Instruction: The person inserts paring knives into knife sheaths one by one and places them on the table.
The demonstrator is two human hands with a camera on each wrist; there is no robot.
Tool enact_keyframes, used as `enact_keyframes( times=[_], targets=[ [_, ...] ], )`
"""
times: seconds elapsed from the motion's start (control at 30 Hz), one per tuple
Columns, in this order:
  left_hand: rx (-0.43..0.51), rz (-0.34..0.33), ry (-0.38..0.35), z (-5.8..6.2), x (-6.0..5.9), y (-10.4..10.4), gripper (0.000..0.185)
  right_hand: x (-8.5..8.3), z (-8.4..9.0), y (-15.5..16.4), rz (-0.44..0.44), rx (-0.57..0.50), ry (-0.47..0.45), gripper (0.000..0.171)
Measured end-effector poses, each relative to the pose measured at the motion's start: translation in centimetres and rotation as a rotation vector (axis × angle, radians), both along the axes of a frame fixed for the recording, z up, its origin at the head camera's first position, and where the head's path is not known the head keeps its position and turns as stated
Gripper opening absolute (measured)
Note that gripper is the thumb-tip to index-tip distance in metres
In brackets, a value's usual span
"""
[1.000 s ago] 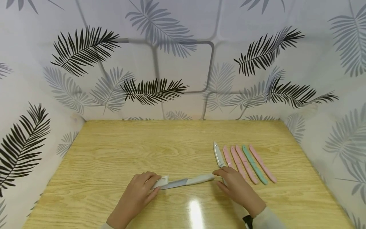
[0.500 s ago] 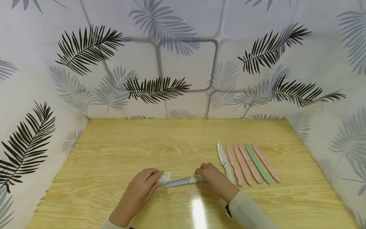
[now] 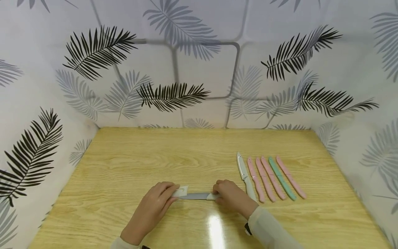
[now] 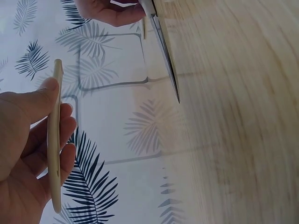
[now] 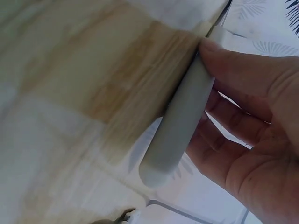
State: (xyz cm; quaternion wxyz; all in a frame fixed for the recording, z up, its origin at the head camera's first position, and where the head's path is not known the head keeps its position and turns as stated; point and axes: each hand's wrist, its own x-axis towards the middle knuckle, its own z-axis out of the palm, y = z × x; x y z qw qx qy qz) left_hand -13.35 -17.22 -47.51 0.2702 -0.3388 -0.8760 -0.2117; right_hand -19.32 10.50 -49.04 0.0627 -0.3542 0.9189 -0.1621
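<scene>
On the wooden table [image 3: 124,166] a grey knife lies crosswise, its bare blade [image 3: 194,196] pointing left. My right hand [image 3: 217,193] grips its pale grey handle [image 5: 180,126], thumb on top and fingers curled underneath. My left hand [image 3: 171,195] pinches a cream-white blade sheath [image 3: 181,191] between thumb and fingers. In the left wrist view the sheath [image 4: 56,140] stands on edge in my hand, and the blade [image 4: 166,51] tip is apart from it, outside the sheath.
To the right lies a row of knives side by side: a white-sheathed one [image 3: 244,173], several pink ones [image 3: 264,180] and a green one [image 3: 281,178]. Leaf-patterned walls [image 3: 199,69] close in the table at back and sides.
My right hand slid left from the end of the handle and closed round it. The knife swung level, closer to the sheath held in my left hand.
</scene>
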Motion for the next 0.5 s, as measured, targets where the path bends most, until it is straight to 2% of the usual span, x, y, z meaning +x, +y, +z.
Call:
enact_keyframes(
  times=[0.27, 0.5],
  targets=[
    [0.001, 0.001, 0.004, 0.07, -0.01, 0.04, 0.032, 0.16, 0.32, -0.18, -0.023, -0.004, -0.027, 0.017],
    [0.004, 0.006, 0.007, 0.03, -0.01, 0.03, 0.030, 0.96, 0.31, 0.61, -0.044, -0.027, 0.047, 0.017]
  ],
)
